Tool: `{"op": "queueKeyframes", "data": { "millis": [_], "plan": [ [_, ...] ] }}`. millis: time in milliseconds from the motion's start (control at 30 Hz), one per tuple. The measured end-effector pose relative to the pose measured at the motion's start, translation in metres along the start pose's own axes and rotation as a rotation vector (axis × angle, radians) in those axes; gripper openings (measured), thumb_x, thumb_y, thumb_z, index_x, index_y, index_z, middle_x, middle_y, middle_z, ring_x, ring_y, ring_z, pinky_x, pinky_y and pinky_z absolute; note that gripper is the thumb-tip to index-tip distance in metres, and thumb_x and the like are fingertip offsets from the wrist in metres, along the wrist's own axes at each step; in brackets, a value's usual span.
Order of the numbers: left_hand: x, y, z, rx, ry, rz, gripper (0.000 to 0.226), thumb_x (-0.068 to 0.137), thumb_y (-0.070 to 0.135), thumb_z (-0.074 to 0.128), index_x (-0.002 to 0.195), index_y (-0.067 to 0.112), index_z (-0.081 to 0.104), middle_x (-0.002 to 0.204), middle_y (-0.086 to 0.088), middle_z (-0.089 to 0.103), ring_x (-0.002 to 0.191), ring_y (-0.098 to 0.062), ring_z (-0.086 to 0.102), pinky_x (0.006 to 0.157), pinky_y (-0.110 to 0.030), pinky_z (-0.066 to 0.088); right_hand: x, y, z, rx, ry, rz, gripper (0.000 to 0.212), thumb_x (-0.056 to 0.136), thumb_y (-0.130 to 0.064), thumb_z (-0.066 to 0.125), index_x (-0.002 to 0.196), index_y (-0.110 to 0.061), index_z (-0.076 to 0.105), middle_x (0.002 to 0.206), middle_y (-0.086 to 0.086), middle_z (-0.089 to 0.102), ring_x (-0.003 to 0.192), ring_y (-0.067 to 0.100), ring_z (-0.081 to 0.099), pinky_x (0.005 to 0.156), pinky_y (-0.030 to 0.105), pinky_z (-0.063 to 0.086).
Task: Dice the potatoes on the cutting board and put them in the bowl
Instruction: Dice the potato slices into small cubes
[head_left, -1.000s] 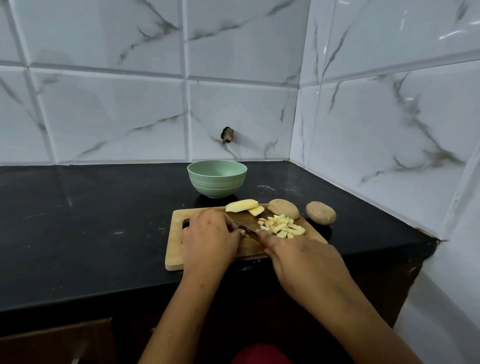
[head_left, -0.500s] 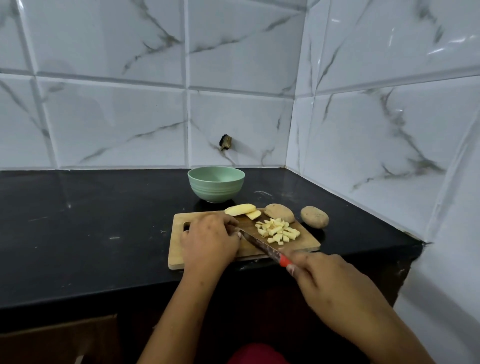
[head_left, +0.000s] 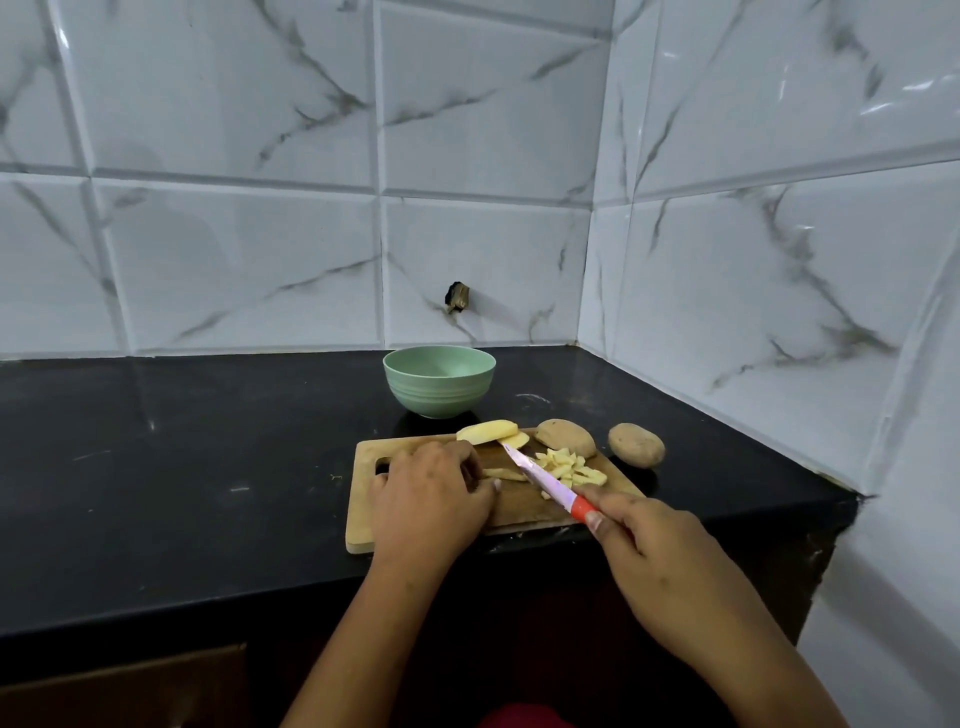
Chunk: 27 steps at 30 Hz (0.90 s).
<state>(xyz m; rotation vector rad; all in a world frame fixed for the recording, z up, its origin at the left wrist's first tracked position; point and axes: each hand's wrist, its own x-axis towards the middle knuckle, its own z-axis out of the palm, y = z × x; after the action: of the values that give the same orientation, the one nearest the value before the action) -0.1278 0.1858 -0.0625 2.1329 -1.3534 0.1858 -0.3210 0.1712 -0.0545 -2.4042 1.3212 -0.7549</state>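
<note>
Where two faces of the white, grey-veined marble-tile wall meet in a corner, the black polished stone bench carries a rectangular wooden cutting board. The board has a handle slot at its left end and lies along the front edge of the bench.

Left hand: knuckles up on the left half of the board, fingers curled, tips meeting the left end of the pale potato strips, which it holds down.

Right hand: off the front right corner of the board, fingers wrapped round the red handle of the small knife. The pale blade slants away and leftward across the board, with its tip near the back edge. Whether the blade touches the wood cannot be told.

Round pale-green ribbed bowl: upright on the bench, just behind the board and apart from it.

Brown unpeeled potato: on the back right corner of the board.

Second brown unpeeled potato: on the bench, just beside the right end of the board.

Peeled yellow potato half: at the back edge of the board, partly overhanging it. A thin yellow potato slice touches it on the right.

Heap of yellow potato dice: on the right half of the board, right of the blade.

The strips lie mid-board, left of the blade.
</note>
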Motion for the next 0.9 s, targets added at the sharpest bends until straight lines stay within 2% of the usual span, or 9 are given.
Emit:
{"op": "queueKeyframes", "data": {
  "millis": [100,167,267,367,433,533,600,767,900],
  "plan": [
    [0.005,-0.002,-0.004,0.020,0.013,0.007,0.011,0.088,0.044,0.056,0.087,0.033,0.054,0.094,0.014,0.059,0.093,-0.010,0.054,0.078,-0.028,0.043,0.000,-0.005,-0.002,-0.050,0.007,0.007,0.040,0.103,-0.037,0.032,0.142,-0.043,0.038,0.080,-0.016,0.052,0.061,0.005,0.049,0.050,0.018,0.033],
    [0.010,-0.004,-0.005,0.058,0.017,0.007,0.011,0.093,0.037,0.053,0.097,0.028,0.058,0.099,0.009,0.060,0.093,-0.012,0.055,0.072,-0.026,0.042,-0.002,-0.009,-0.002,-0.074,0.006,0.005,0.039,0.103,-0.039,0.032,0.141,-0.044,0.037,0.089,-0.016,0.053,0.065,0.004,0.052,0.050,0.016,0.034],
    [0.017,-0.005,-0.003,0.074,-0.010,0.039,0.021,0.097,0.024,0.046,0.110,0.027,0.062,0.109,0.004,0.060,0.096,-0.014,0.054,0.074,-0.027,0.044,-0.004,-0.013,0.000,-0.114,0.013,-0.011,0.039,0.103,-0.039,0.030,0.140,-0.045,0.037,0.102,-0.015,0.057,0.072,0.003,0.055,0.053,0.015,0.038],
    [0.018,-0.003,-0.001,0.054,-0.092,0.126,0.027,0.098,0.027,0.046,0.115,0.037,0.064,0.118,0.009,0.057,0.103,-0.013,0.045,0.079,-0.025,0.037,-0.004,-0.014,0.001,-0.126,0.025,-0.022,0.039,0.103,-0.040,0.030,0.141,-0.045,0.036,0.104,-0.015,0.058,0.074,0.002,0.055,0.055,0.015,0.041],
    [0.018,-0.005,-0.003,-0.007,-0.125,0.136,0.021,0.095,0.034,0.052,0.108,0.040,0.066,0.121,0.014,0.056,0.107,-0.012,0.042,0.084,-0.025,0.037,-0.004,-0.014,0.001,-0.110,0.029,-0.026,0.039,0.103,-0.040,0.029,0.141,-0.046,0.035,0.098,-0.015,0.054,0.074,0.001,0.054,0.058,0.015,0.043],
    [0.016,-0.009,-0.004,-0.121,-0.106,0.124,0.004,0.086,0.037,0.065,0.087,0.040,0.068,0.113,0.018,0.058,0.108,-0.009,0.042,0.087,-0.026,0.037,-0.005,-0.013,0.000,-0.096,0.039,-0.025,0.039,0.103,-0.040,0.029,0.141,-0.046,0.034,0.092,-0.016,0.048,0.073,0.000,0.052,0.064,0.015,0.047],
    [0.016,-0.010,-0.005,-0.167,-0.099,0.125,0.009,0.082,0.036,0.069,0.076,0.040,0.064,0.105,0.019,0.059,0.107,-0.010,0.044,0.089,-0.027,0.038,-0.005,-0.012,-0.001,-0.106,0.051,-0.024,0.039,0.103,-0.040,0.029,0.141,-0.046,0.033,0.093,-0.015,0.050,0.072,0.001,0.052,0.065,0.015,0.048],
    [0.017,-0.014,-0.004,-0.246,-0.114,0.099,0.019,0.077,0.035,0.075,0.063,0.041,0.062,0.105,0.017,0.062,0.111,-0.011,0.048,0.097,-0.035,0.040,-0.008,-0.013,0.002,-0.124,0.042,-0.039,0.039,0.103,-0.038,0.029,0.141,-0.045,0.033,0.114,-0.014,0.059,0.078,0.003,0.053,0.070,0.016,0.049],
    [0.016,-0.014,-0.003,-0.235,-0.079,0.104,0.018,0.077,0.035,0.075,0.064,0.039,0.064,0.110,0.017,0.062,0.115,-0.009,0.046,0.098,-0.029,0.033,-0.005,-0.015,0.004,-0.214,-0.011,-0.020,0.039,0.104,-0.038,0.026,0.143,-0.041,0.030,0.113,-0.011,0.060,0.088,0.005,0.059,0.069,0.018,0.046]
  ]
}}
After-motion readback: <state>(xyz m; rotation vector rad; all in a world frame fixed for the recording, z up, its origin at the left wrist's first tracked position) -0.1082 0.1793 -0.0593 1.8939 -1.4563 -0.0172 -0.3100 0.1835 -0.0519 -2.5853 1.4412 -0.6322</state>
